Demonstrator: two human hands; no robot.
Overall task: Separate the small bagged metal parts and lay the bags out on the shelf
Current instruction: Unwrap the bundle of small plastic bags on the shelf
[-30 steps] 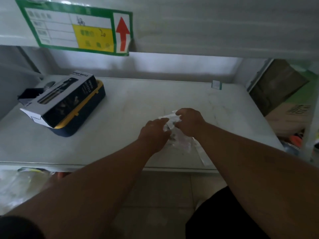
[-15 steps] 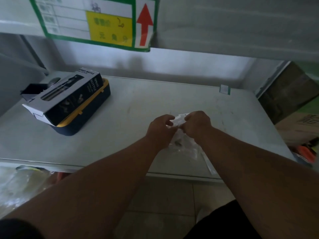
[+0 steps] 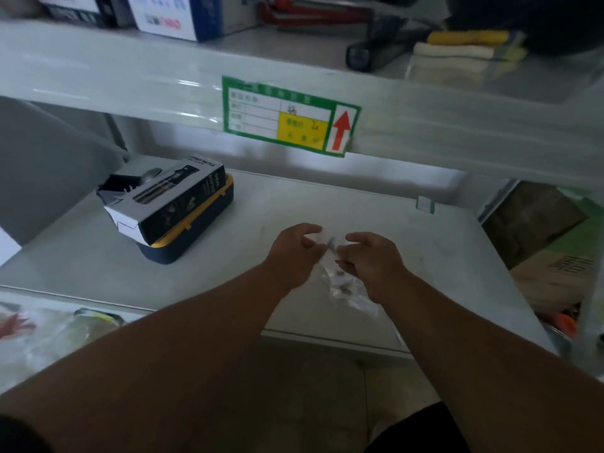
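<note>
A bunch of small clear bags with dark metal parts (image 3: 341, 284) hangs between my hands just above the white shelf (image 3: 441, 256). My left hand (image 3: 294, 253) pinches the top of one bag at its upper left. My right hand (image 3: 372, 259) pinches the bunch from the right, and the rest of the bags trail down below it toward the shelf's front edge. The two hands are a short gap apart. How many bags there are is hard to tell.
A black printed box on a blue and yellow case (image 3: 176, 207) lies at the shelf's left. A green label with a red arrow (image 3: 291, 120) sticks to the upper shelf's edge. Cardboard boxes (image 3: 555, 266) stand at the right. Tiled floor lies below.
My hands have drawn slightly apart, stretching the bunch of bags between them. The camera has tilted up, so the upper shelf and its contents show.
</note>
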